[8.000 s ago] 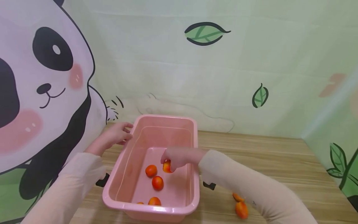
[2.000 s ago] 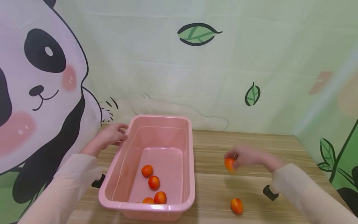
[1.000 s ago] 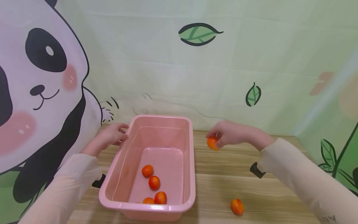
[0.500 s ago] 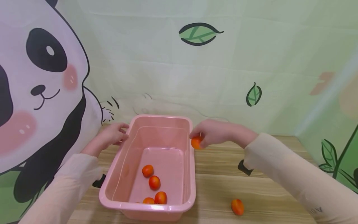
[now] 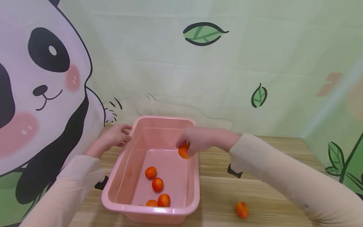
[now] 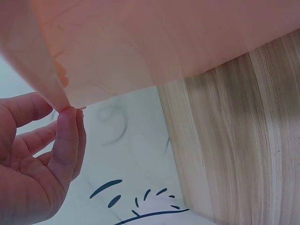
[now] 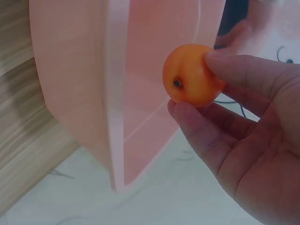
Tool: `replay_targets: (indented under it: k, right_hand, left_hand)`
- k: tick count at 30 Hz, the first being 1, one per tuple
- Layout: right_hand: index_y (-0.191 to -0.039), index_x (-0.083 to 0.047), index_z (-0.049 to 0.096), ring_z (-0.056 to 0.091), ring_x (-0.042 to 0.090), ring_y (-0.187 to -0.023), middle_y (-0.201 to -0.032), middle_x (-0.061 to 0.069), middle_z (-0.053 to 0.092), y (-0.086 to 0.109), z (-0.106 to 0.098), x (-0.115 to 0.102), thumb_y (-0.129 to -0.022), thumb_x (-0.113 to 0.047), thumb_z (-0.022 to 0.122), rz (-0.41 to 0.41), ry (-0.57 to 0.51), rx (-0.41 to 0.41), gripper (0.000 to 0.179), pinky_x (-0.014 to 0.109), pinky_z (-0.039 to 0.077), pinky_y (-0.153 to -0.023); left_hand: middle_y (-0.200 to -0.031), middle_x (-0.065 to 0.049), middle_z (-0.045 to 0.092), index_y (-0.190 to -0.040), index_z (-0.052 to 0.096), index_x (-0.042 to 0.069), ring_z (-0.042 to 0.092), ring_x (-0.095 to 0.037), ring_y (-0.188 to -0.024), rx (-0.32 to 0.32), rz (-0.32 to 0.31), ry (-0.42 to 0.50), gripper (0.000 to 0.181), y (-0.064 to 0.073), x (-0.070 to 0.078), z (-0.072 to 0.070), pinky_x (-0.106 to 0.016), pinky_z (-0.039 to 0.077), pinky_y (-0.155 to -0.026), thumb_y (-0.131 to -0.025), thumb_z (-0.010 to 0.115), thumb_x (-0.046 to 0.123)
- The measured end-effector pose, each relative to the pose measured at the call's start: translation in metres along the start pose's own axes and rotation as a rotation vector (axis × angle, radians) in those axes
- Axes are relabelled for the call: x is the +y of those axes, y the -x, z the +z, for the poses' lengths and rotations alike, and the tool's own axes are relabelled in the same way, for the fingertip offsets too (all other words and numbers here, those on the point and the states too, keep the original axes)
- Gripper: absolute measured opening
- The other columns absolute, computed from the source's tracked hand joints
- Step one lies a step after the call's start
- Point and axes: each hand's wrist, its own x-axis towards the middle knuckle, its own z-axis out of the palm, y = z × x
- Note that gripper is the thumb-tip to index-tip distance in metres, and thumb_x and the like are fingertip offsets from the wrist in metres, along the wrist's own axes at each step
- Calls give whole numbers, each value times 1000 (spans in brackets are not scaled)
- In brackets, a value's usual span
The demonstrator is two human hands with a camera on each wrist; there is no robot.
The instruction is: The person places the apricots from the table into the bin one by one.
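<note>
A deep pink plastic basin (image 5: 193,201) stands on the wooden table. My left hand (image 5: 114,136) pinches its left rim between thumb and fingers, seen closely in the left wrist view. My right hand (image 5: 199,138) holds a small, round orange-red fruit (image 5: 183,151) over the inside of the basin, near its right rim. In the right wrist view the thumb and fingertips grip that fruit (image 7: 190,72), and a dark stem spot shows. Several similar fruits lie on the basin floor, among them a far fruit (image 5: 151,172) and a middle fruit (image 5: 157,184). The near wall partly hides others.
One more orange-red fruit (image 5: 242,210) lies on the table (image 5: 269,179) to the right of the basin. A cloth backdrop (image 5: 158,69) printed with a panda and leaves rises behind the table and at its sides.
Compared with eight seconds ago, one more fruit lies in the basin. Since two seconds ago, my right hand has carried a fruit left from the table and over the basin's right rim. My left hand has stayed.
</note>
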Motion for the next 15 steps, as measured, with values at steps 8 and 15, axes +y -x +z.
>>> replay_targets:
  k: [8, 15]
  right_hand:
    - [-96, -12, 66, 51, 13, -78, -80, -4, 59, -23, 19, -5, -77, -3, 64, 42, 3, -29, 22, 18, 47, -69]
    - [-104, -14, 65, 51, 11, -82, -86, -5, 60, -38, 37, -6, -75, -6, 67, 80, 12, -41, 30, 17, 48, -73]
  left_hand:
    - [-124, -25, 44, -134, 29, -3, 54, -31, -101, -5, 0, 17, 51, 1, 0, -1, -38, 51, -82, -88, 47, 10]
    - [-124, -25, 44, -134, 29, -2, 55, -31, -101, -6, -3, 24, 51, 1, 0, 0, -39, 50, -82, -88, 47, 10]
